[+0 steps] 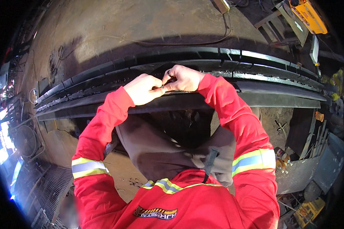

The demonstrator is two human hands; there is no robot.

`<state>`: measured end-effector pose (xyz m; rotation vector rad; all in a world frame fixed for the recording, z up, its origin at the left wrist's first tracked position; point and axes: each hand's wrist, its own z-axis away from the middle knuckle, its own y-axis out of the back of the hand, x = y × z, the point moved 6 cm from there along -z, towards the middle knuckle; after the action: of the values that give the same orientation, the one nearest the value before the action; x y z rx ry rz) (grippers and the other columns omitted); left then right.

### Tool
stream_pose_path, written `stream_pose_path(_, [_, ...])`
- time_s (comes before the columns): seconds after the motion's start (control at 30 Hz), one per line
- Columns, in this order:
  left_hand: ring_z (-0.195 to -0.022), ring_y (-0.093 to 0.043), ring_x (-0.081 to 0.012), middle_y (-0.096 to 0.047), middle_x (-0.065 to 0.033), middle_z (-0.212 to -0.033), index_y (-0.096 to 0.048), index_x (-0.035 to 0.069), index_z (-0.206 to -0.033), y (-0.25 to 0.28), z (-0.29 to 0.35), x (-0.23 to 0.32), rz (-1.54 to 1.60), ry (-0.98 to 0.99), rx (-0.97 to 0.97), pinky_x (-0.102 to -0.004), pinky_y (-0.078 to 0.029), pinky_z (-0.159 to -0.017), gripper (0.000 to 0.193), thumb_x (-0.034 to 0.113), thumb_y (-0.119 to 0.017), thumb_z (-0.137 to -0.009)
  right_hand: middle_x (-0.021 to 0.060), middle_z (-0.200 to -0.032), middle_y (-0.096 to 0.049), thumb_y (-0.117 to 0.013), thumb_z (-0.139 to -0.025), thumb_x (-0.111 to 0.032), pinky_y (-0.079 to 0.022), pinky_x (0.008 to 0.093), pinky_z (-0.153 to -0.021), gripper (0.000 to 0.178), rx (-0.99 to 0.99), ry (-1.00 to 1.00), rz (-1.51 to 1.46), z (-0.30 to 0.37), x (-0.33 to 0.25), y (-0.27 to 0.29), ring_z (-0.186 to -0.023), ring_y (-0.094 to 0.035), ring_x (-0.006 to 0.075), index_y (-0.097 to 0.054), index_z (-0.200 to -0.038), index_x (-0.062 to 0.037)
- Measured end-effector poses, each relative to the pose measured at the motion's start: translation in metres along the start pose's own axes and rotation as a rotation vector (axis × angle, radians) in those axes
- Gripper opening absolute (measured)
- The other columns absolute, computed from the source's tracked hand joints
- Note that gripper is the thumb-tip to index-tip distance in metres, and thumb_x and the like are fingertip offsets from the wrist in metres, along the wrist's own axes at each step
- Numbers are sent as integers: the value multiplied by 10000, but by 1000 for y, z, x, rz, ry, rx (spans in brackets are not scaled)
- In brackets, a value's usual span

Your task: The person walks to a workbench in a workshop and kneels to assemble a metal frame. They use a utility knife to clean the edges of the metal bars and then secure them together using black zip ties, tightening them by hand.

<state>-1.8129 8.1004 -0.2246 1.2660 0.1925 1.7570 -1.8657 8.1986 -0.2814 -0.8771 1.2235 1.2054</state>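
My left hand [142, 88] and my right hand [184, 79] meet over several long dark metal beams [279, 89] lying side by side across the view. Both have their fingers curled, with thumbs and fingertips close together. Something small and dark seems to be pinched between them, but the fingers cover most of it and I cannot make out what it is. Red sleeves with reflective bands cover both arms. The near beam [256, 100] runs just below my wrists, in front of my knees.
Across the floor beyond the beams runs a thin cable [172, 43]. An orange-yellow machine [309, 16] stands at the far right. At the left are a round fan [26, 140] and a metal grating [54, 187]. Sheet metal [332, 162] leans at the right, above a yellow tool [309, 212].
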Motion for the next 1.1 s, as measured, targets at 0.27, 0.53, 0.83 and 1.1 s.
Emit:
stream_pose_path(0.27, [-425,-433,-310,-422,-197,-525,-536,-26,-633,-6,14,-9,57,-109,262,-371,-330,-447,236,103,-628,-808,200,-834,-681,-691,-762,-108,-506,368,-750,187,137,-26,112,-2,-18,-2,-810,-672,310,-717,-925,-21])
stream_pose_path(0.53, [-459,-513,-330,-482,-149,-506,-493,26,-562,-5,30,-3,5,-80,514,-397,-379,-473,269,121,-686,-723,213,-821,-665,-666,-716,-22,-516,382,-728,178,120,124,178,-14,-29,-5,-801,-666,346,-700,-887,11])
stream_pose_path(0.83, [-518,-515,-292,-508,-99,-548,-533,54,-621,-23,59,8,-108,-36,814,-380,-396,-564,163,66,-686,-678,163,-800,-656,-677,-640,-4,-531,400,-714,152,214,397,365,-10,-59,-22,-801,-654,349,-693,-790,-17])
stream_pose_path(1.1, [-517,-503,-197,-536,-77,-606,-616,-34,-812,-27,187,3,28,140,1135,-295,-430,-567,124,88,-609,-833,115,-802,-592,-566,-737,-195,-482,379,-776,178,244,700,454,-26,-145,-118,-826,-599,275,-620,-747,-27])
